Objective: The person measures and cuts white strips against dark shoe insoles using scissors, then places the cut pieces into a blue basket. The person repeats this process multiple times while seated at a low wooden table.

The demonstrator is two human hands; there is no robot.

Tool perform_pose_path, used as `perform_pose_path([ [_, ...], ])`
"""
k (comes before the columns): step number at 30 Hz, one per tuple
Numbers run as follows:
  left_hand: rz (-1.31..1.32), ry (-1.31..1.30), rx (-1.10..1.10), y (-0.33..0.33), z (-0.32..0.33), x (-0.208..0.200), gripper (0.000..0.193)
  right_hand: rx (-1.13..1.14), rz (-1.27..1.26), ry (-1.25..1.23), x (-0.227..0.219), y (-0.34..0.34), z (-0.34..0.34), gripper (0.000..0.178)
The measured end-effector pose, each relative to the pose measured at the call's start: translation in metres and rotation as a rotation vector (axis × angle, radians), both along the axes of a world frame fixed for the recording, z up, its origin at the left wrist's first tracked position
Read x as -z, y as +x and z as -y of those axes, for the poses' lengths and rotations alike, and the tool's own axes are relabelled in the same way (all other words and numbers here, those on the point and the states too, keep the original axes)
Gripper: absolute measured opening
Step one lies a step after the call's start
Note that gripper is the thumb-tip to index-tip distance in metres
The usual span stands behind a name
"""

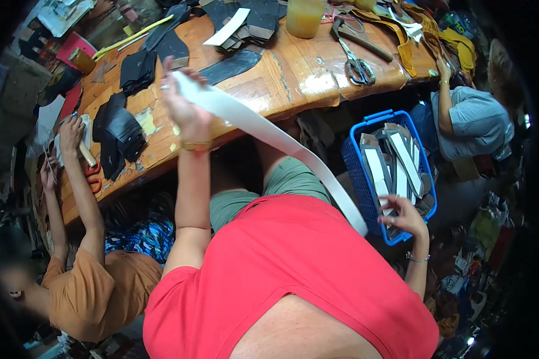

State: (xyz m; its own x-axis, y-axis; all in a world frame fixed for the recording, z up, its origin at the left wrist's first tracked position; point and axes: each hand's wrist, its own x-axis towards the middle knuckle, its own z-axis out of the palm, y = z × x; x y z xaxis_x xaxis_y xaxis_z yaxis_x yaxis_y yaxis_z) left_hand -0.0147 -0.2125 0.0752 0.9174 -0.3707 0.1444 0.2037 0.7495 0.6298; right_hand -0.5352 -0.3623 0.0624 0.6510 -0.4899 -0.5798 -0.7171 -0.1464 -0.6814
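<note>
The white strip (269, 134) runs taut from the left hand (182, 102), pinched shut on its upper end above the wooden table (293, 78), down to the right hand (404, 216) — fingers curled, grip unclear — beside the blue basket (356, 173); better kept stretched and untwisted
</note>
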Motion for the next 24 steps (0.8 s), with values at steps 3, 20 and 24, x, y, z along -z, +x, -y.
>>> perform_pose_path([
  [3, -0.078, -0.046, 0.102, -0.05, 0.03, 0.003, 0.028, 0.002, 0.356, -0.392, -0.013, 0.078, -0.002, 0.057],
  [20, 0.256, 0.312, 0.211, -0.034, 0.011, 0.016, 0.063, -0.142, 0.991, -0.503, -0.003, 0.309, -0.019, 0.032],
  [24, 1.055, 1.147, -0.296, 0.038, -0.025, 0.036, 0.051, -0.034, 1.031, -0.173, 0.014, 0.3, 0.012, 0.02],
])
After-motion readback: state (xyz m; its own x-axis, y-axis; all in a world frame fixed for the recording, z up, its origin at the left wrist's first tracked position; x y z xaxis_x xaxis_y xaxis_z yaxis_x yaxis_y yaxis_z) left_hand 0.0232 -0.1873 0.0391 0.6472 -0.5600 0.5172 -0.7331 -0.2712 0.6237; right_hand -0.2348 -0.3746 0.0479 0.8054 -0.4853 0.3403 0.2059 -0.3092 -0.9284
